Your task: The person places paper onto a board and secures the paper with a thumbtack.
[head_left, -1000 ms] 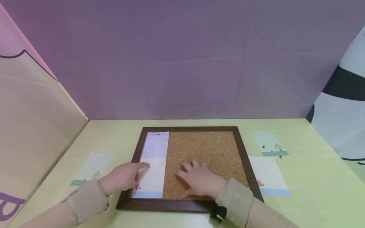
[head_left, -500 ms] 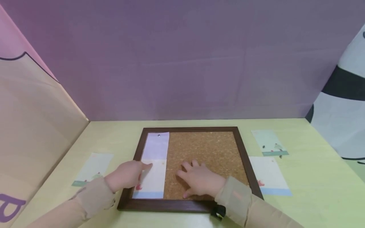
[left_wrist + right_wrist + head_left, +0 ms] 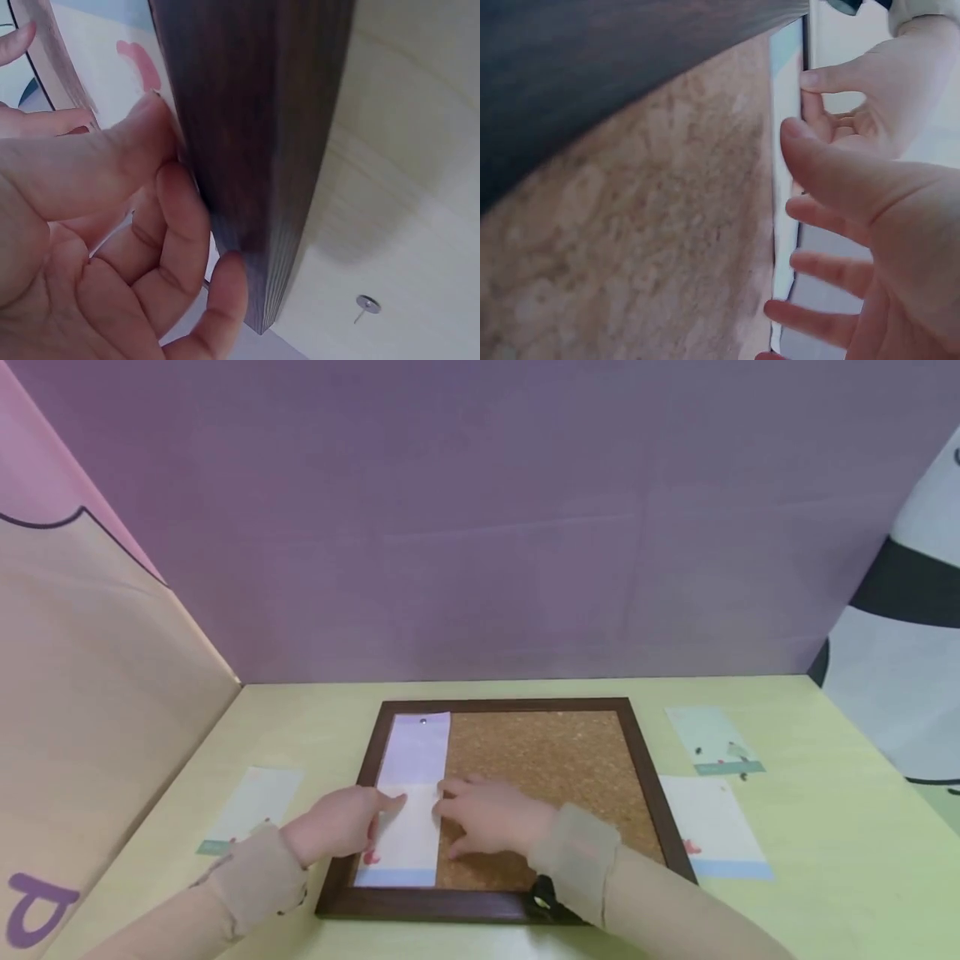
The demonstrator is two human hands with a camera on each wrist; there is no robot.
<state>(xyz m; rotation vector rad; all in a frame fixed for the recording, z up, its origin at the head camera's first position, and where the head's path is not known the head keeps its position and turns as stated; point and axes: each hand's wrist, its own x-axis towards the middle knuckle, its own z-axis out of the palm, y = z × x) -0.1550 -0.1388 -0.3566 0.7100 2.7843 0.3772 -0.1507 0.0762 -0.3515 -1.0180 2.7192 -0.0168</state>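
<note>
On the dark-framed cork board (image 3: pixel 555 752) a lilac paper (image 3: pixel 414 758) carries a thumbtack (image 3: pixel 423 722) near its top edge. Directly below lies a white card (image 3: pixel 411 843) with a blue bottom band and a red figure. My left hand (image 3: pixel 341 820) reaches over the board's left frame and touches this card with an outstretched finger, the other fingers loosely bent. My right hand (image 3: pixel 491 814), fingers spread, rests on the cork with its fingertips at the card's right edge. In the right wrist view the right hand's thumb (image 3: pixel 799 135) lies close to the card edge.
Another card (image 3: pixel 258 797) lies on the table left of the board. To the right are a green-banded card (image 3: pixel 712 735) and a blue-banded card (image 3: pixel 716 827), with small tacks (image 3: pixel 743 777) nearby. A loose thumbtack (image 3: pixel 367 304) lies beside the frame in the left wrist view.
My right hand has moved left across the cork to the white card's right edge. The left hand's finger has shifted slightly right on the card, and the head view has tilted slightly.
</note>
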